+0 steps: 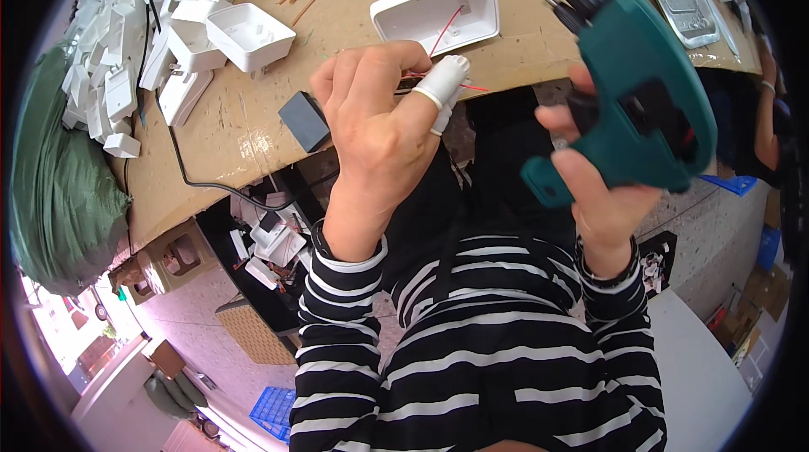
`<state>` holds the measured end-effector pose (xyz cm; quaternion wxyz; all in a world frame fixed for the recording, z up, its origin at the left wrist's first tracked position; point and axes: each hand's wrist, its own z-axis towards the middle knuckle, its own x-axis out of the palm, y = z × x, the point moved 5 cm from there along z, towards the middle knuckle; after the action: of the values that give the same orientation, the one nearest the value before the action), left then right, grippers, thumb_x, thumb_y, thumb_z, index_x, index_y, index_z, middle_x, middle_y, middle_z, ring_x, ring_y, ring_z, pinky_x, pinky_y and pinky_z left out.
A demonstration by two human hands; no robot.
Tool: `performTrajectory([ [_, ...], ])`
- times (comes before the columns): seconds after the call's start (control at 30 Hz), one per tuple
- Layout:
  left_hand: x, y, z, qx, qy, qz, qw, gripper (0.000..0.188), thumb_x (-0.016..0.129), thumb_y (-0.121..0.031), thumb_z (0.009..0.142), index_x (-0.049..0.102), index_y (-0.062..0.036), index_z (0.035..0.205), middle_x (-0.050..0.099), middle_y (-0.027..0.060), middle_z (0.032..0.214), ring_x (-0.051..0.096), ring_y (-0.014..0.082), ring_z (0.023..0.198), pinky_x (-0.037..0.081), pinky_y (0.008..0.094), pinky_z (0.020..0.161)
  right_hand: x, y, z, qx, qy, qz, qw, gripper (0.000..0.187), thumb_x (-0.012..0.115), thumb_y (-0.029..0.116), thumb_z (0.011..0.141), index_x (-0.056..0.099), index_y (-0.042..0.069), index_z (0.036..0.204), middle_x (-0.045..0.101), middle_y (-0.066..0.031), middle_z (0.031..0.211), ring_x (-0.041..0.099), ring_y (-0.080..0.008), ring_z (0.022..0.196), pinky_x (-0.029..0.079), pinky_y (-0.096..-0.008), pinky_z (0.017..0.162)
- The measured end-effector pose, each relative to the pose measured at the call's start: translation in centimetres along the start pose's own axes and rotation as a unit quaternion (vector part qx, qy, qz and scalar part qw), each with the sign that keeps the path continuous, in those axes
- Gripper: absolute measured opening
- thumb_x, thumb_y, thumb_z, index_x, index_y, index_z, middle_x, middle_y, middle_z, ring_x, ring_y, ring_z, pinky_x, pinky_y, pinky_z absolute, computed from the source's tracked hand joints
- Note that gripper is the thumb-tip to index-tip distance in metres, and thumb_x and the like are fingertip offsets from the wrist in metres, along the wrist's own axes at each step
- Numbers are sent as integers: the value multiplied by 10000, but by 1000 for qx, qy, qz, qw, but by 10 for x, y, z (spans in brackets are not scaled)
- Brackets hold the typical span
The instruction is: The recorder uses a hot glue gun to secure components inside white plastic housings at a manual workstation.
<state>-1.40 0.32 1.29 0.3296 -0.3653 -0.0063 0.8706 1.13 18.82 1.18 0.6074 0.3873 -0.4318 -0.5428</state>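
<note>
We wear a long-sleeved top of black with thin white stripes running across the chest and around both sleeves (337, 300). Each sleeve ends in a snug striped cuff at the wrist. On our left hand (379, 132) one finger is wrapped in a white finger cot (442, 81) with a rolled rim at its base. Our right hand (598, 191) is bare, with a dark band at its wrist.
</note>
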Motion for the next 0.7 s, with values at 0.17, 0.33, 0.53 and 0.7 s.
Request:
performTrajectory([
  [0.17,-3,4,-4,-12,-21,-42,999,228,689,-97,570,694,-131,796,561,-11,792,507,166,729,322,305,689,26,-3,21,-57,83,-111,989,588,589,-111,706,382,-41,1251,513,-226,1172,625,-263,913,498,-345,819],
  [0.33,-2,6,-3,-12,-29,-78,996,226,682,-98,572,692,-128,796,561,-10,791,511,171,720,329,308,683,35,-7,27,-58,89,-139,985,549,596,-111,706,414,-45,1219,528,-207,1159,631,-234,894,506,-334,809],
  [0.53,0,7,-3,-2,-32,-91,995,219,679,-95,571,687,-124,788,562,-9,792,512,175,712,334,310,684,41,-4,30,-81,99,-144,981,493,601,-110,705,449,-59,1171,559,-191,1113,631,-203,859,503,-319,803],
  [0.7,2,7,-3,-4,-29,-104,994,227,680,-90,567,681,-118,792,569,-10,782,516,173,704,332,310,684,40,-1,32,-88,83,-171,978,418,613,-102,703,507,-54,1105,597,-167,1042,625,-176,826,493,-289,776],
])
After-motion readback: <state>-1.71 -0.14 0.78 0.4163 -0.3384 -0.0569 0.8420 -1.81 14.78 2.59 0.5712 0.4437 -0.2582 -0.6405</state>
